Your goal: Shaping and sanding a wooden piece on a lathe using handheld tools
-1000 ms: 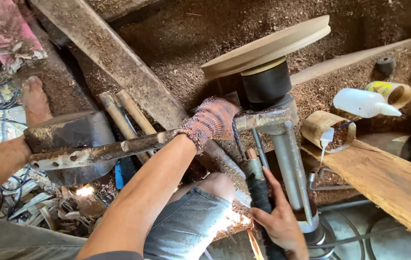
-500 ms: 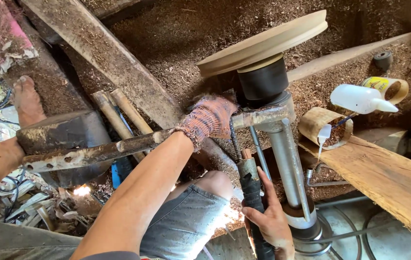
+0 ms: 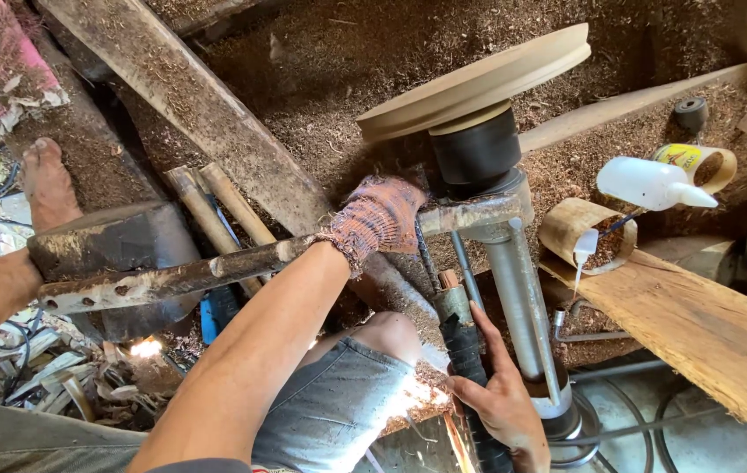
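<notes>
Now, gloved left hand [image 3: 380,215] on rusty bar [image 3: 216,267], right hand [image 3: 500,403] w/ taped handle [image 3: 465,355].

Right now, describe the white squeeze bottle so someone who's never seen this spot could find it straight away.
Start at the big pale wooden disc mounted on the dark chuck. Look right of it and a little lower, across the sawdust, to the plank. The white squeeze bottle lies on its side above that plank, nozzle pointing right; it is the only smooth white plastic thing there, beside brownish tape rolls.
</notes>
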